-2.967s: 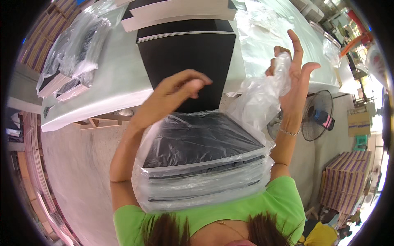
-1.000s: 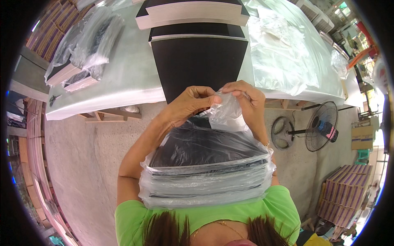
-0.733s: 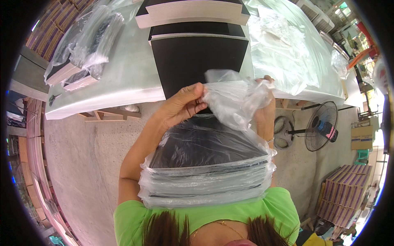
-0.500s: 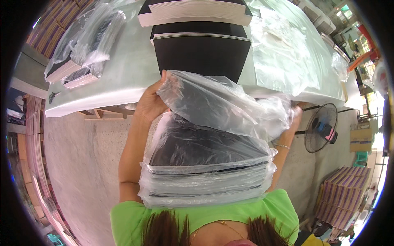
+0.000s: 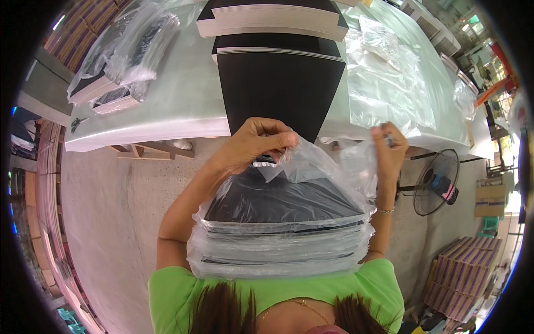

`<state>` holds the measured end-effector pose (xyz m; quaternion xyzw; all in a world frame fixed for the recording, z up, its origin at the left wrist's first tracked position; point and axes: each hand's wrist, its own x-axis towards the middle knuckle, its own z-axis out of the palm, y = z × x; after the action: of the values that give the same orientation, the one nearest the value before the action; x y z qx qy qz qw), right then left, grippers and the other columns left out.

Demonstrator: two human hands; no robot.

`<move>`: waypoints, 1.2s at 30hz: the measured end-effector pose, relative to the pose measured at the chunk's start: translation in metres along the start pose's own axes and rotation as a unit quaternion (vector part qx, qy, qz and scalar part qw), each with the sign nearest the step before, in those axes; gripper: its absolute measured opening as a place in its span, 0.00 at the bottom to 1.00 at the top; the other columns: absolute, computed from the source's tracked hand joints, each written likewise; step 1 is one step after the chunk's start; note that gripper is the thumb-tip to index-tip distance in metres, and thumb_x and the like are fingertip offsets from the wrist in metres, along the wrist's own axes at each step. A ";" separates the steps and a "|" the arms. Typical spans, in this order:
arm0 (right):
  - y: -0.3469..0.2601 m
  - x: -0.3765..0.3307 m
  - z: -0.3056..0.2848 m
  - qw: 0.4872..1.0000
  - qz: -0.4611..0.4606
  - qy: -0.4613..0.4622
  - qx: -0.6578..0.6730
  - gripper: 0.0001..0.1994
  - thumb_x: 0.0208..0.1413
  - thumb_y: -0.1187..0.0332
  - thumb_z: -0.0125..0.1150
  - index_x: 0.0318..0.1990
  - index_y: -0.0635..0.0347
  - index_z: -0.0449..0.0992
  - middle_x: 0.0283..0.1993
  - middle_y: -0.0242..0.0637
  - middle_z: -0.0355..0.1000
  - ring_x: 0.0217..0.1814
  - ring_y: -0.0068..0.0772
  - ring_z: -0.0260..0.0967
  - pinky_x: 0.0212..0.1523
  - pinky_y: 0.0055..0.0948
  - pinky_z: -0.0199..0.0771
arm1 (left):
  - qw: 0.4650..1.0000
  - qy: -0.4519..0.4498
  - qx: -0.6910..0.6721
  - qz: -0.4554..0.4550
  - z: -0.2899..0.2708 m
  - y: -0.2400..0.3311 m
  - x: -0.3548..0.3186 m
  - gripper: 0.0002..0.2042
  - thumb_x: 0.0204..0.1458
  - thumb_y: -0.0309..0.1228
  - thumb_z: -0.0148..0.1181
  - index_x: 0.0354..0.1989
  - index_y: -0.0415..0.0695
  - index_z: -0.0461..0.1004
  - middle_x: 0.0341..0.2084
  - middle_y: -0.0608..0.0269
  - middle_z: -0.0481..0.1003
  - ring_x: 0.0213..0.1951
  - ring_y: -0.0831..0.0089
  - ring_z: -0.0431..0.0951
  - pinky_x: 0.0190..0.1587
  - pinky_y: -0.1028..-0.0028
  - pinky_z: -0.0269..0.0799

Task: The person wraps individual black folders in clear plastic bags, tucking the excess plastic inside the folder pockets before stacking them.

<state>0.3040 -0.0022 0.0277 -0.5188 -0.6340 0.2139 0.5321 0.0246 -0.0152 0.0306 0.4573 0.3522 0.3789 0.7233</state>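
A stack of black, board-like sheets inside a clear plastic bag (image 5: 278, 245) rests against my front. The bag's mouth is bunched at the far end. There my left hand (image 5: 253, 146) pinches a gathered part of the film between thumb and fingers. Farther right, my right hand (image 5: 389, 149) grips another part of the same film, so a loose span stretches between the hands. Just beyond them, a black stack with white edges (image 5: 281, 83) stands at the table's near edge. A second such stack (image 5: 272, 22) lies behind it.
Loose clear plastic bags (image 5: 386, 78) spread over the right of the pale-covered table (image 5: 189, 94). Bagged black stacks (image 5: 117, 72) lie at the left, near small scissors (image 5: 78, 123). A fan (image 5: 436, 182) stands right of my right arm; striped bundles (image 5: 463, 273) are on the floor.
My left hand has moved right and toward me, drawing its side of the bag's mouth inward. My right hand has shifted slightly left, and the raised film has folded down, baring more of the table stack.
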 end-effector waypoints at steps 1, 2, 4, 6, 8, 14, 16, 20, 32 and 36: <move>-0.016 -0.001 0.012 0.998 -0.036 -0.054 0.023 0.13 0.42 0.72 0.65 0.18 0.62 0.63 0.18 0.25 0.61 0.23 0.15 0.53 0.25 0.17 0.55 | 1.000 -0.007 0.005 0.005 0.002 -0.001 0.001 0.11 0.44 0.36 0.65 0.28 0.40 0.75 0.19 0.67 0.72 0.20 0.83 0.69 0.23 0.84 0.64; -0.031 -0.004 0.023 0.994 -0.034 -0.097 0.035 0.11 0.40 0.74 0.66 0.21 0.63 0.65 0.19 0.27 0.62 0.23 0.16 0.55 0.26 0.17 0.56 | 1.000 -0.013 0.010 0.010 0.003 -0.002 0.001 0.11 0.43 0.35 0.65 0.27 0.40 0.75 0.19 0.67 0.72 0.20 0.83 0.68 0.23 0.84 0.63; -0.048 -0.008 0.036 0.983 -0.039 -0.172 0.056 0.11 0.36 0.75 0.67 0.26 0.63 0.69 0.22 0.29 0.64 0.25 0.18 0.58 0.28 0.19 0.60 | 1.000 -0.023 0.009 0.015 0.005 -0.003 0.001 0.11 0.42 0.34 0.67 0.27 0.40 0.75 0.18 0.67 0.71 0.19 0.84 0.67 0.22 0.83 0.61; -0.056 -0.009 0.046 0.967 -0.053 -0.238 0.075 0.12 0.34 0.76 0.68 0.30 0.62 0.72 0.26 0.31 0.67 0.27 0.22 0.63 0.30 0.21 0.64 | 0.999 -0.027 -0.004 0.018 0.007 -0.002 0.000 0.11 0.40 0.33 0.68 0.26 0.40 0.74 0.17 0.67 0.71 0.19 0.84 0.66 0.21 0.83 0.59; -0.070 -0.008 0.051 0.962 -0.097 -0.251 0.052 0.14 0.34 0.77 0.67 0.33 0.60 0.74 0.31 0.33 0.68 0.30 0.26 0.66 0.32 0.22 0.67 | 0.999 -0.026 -0.013 0.018 0.007 -0.003 -0.001 0.11 0.39 0.33 0.69 0.26 0.40 0.74 0.17 0.68 0.71 0.19 0.84 0.67 0.21 0.83 0.60; -0.057 -0.011 0.066 0.948 -0.215 -0.221 0.082 0.13 0.34 0.82 0.64 0.31 0.60 0.74 0.36 0.36 0.69 0.36 0.29 0.70 0.35 0.25 0.70 | 0.998 -0.043 -0.034 0.020 0.006 -0.010 0.000 0.13 0.41 0.38 0.67 0.28 0.42 0.73 0.17 0.71 0.69 0.19 0.85 0.66 0.21 0.84 0.59; -0.055 -0.013 0.069 0.944 -0.206 -0.227 0.120 0.13 0.33 0.84 0.64 0.30 0.61 0.73 0.35 0.37 0.69 0.37 0.28 0.69 0.35 0.25 0.69 | 0.998 -0.044 -0.048 0.025 0.002 -0.015 0.001 0.14 0.42 0.41 0.66 0.29 0.43 0.73 0.17 0.73 0.69 0.19 0.86 0.64 0.20 0.85 0.57; -0.051 -0.012 0.068 0.924 -0.110 -0.294 0.217 0.12 0.37 0.83 0.62 0.32 0.63 0.71 0.37 0.37 0.68 0.38 0.29 0.68 0.35 0.24 0.69 | 0.997 -0.021 -0.078 0.010 -0.006 -0.021 0.002 0.16 0.44 0.45 0.64 0.31 0.44 0.73 0.18 0.75 0.67 0.18 0.88 0.62 0.20 0.86 0.54; -0.043 -0.012 0.086 0.950 -0.178 -0.247 0.072 0.12 0.36 0.83 0.62 0.30 0.62 0.70 0.37 0.36 0.65 0.32 0.27 0.65 0.33 0.24 0.66 | 0.998 -0.050 -0.049 -0.003 0.001 -0.018 -0.001 0.20 0.43 0.52 0.61 0.26 0.47 0.70 0.18 0.76 0.64 0.20 0.89 0.61 0.20 0.89 0.52; -0.038 -0.014 0.087 0.942 -0.185 -0.246 0.135 0.11 0.37 0.84 0.61 0.30 0.62 0.70 0.38 0.36 0.65 0.33 0.27 0.64 0.33 0.23 0.66 | 0.994 -0.088 -0.062 -0.015 -0.002 -0.020 -0.001 0.18 0.45 0.52 0.58 0.27 0.49 0.70 0.18 0.78 0.64 0.20 0.91 0.61 0.20 0.89 0.52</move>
<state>0.2080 -0.0044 0.0225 -0.2465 -0.7953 0.3162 0.4547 0.0269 -0.0211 0.0112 0.4378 0.2694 0.3474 0.7843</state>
